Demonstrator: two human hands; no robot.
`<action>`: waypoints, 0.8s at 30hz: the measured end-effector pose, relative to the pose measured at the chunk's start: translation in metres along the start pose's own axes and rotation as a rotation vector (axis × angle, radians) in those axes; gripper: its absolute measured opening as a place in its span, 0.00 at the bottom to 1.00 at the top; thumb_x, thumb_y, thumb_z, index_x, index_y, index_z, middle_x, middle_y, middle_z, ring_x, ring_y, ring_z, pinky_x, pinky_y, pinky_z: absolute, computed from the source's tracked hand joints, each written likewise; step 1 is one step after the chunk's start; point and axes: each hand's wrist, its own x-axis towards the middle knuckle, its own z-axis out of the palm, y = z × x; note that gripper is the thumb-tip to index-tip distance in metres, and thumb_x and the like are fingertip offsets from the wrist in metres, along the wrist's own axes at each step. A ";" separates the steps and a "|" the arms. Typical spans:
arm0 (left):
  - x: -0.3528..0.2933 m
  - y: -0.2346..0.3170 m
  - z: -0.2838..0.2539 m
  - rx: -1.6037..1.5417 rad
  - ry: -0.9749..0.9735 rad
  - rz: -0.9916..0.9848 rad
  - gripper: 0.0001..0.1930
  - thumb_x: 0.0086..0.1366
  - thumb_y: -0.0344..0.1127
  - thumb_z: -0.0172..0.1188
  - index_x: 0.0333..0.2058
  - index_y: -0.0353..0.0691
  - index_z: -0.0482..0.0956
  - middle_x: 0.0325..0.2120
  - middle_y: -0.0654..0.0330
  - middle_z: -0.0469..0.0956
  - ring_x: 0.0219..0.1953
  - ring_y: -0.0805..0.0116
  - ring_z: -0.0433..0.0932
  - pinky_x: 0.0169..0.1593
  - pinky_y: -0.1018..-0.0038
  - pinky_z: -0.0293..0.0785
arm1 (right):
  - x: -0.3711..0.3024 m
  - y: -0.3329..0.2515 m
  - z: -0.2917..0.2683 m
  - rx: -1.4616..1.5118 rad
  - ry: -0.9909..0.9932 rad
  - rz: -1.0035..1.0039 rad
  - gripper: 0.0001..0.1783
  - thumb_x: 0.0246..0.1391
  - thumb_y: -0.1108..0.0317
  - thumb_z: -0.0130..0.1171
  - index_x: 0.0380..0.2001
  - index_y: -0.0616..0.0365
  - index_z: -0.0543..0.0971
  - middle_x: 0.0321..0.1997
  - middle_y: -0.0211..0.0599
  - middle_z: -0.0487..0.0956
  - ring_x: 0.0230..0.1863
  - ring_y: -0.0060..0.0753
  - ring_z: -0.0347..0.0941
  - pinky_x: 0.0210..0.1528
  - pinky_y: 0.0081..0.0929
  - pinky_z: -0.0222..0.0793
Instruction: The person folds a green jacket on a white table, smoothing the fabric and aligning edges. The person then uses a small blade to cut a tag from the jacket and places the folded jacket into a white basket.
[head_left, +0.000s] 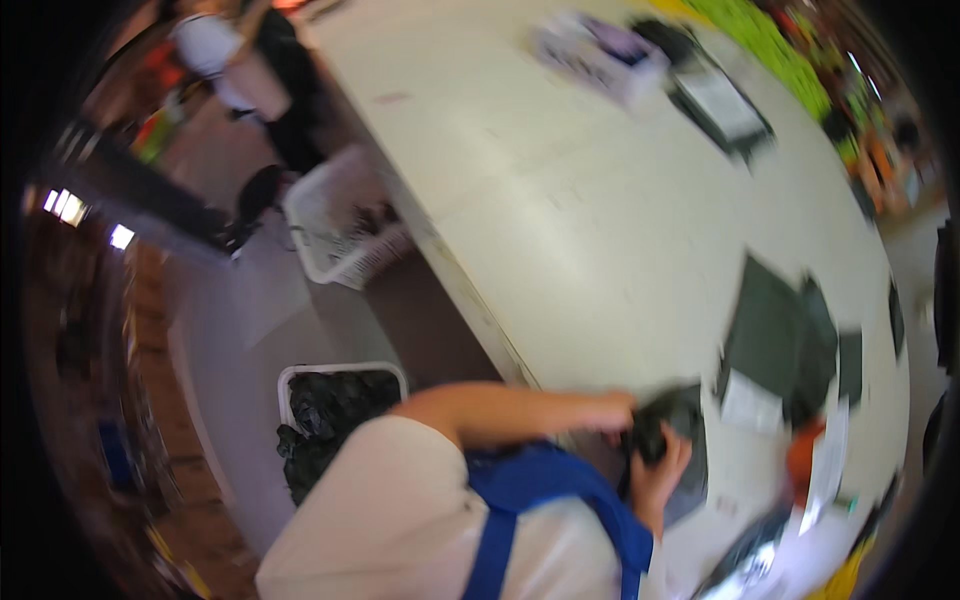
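Observation:
At the near edge of the table, a dark cloth bundle [651,432] is bunched between my two hands. My left hand [613,411] reaches across from the left and closes on its left side, somewhat blurred. Curled fingers of my right hand [664,463] grip its right side. Beneath and behind the hands lies a flat dark grey-green cloth piece [692,480]. Further right rest larger dark green folded cloths [765,325], with a white paper sheet [752,402] against them.
A white basket [284,400] heaped with dark cloth stands on the floor at my left. Another white basket [322,265] is beyond it. The pale table [560,220] bears a box [600,62] at its far side. At the far left stands another person [245,75].

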 end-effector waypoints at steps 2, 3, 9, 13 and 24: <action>-0.006 0.006 -0.006 0.035 0.069 -0.038 0.08 0.55 0.26 0.51 0.34 0.30 0.74 0.19 0.50 0.77 0.19 0.63 0.79 0.22 0.69 0.77 | 0.008 0.007 0.010 -0.017 -0.110 -0.011 0.28 0.31 0.77 0.63 0.44 0.52 0.76 0.39 0.44 0.70 0.45 0.50 0.67 0.49 0.42 0.63; -0.014 0.022 -0.004 0.109 0.075 -0.049 0.05 0.56 0.25 0.51 0.32 0.31 0.72 0.19 0.51 0.77 0.18 0.64 0.79 0.21 0.70 0.76 | 0.007 0.010 0.012 -0.053 -0.182 0.000 0.28 0.31 0.77 0.63 0.43 0.50 0.77 0.38 0.42 0.71 0.45 0.49 0.67 0.49 0.41 0.63; -0.032 0.032 0.005 0.239 0.099 0.103 0.05 0.59 0.26 0.53 0.30 0.31 0.67 0.17 0.56 0.73 0.16 0.70 0.77 0.17 0.73 0.73 | 0.014 0.035 0.002 0.037 -0.635 0.126 0.30 0.35 0.70 0.65 0.49 0.48 0.77 0.42 0.40 0.71 0.48 0.46 0.67 0.50 0.38 0.64; -0.031 0.023 0.004 0.392 0.106 0.175 0.05 0.58 0.26 0.54 0.29 0.32 0.67 0.16 0.56 0.74 0.16 0.70 0.77 0.17 0.74 0.70 | 0.034 0.051 -0.001 0.465 -0.853 0.381 0.25 0.49 0.63 0.63 0.51 0.57 0.74 0.44 0.39 0.74 0.49 0.34 0.69 0.49 0.29 0.65; -0.023 0.013 0.010 0.710 0.137 0.269 0.09 0.52 0.28 0.55 0.32 0.35 0.67 0.21 0.50 0.75 0.27 0.47 0.75 0.32 0.60 0.71 | 0.008 0.016 0.022 -0.322 -0.466 0.063 0.47 0.31 0.53 0.67 0.55 0.65 0.65 0.58 0.50 0.64 0.63 0.48 0.57 0.61 0.46 0.54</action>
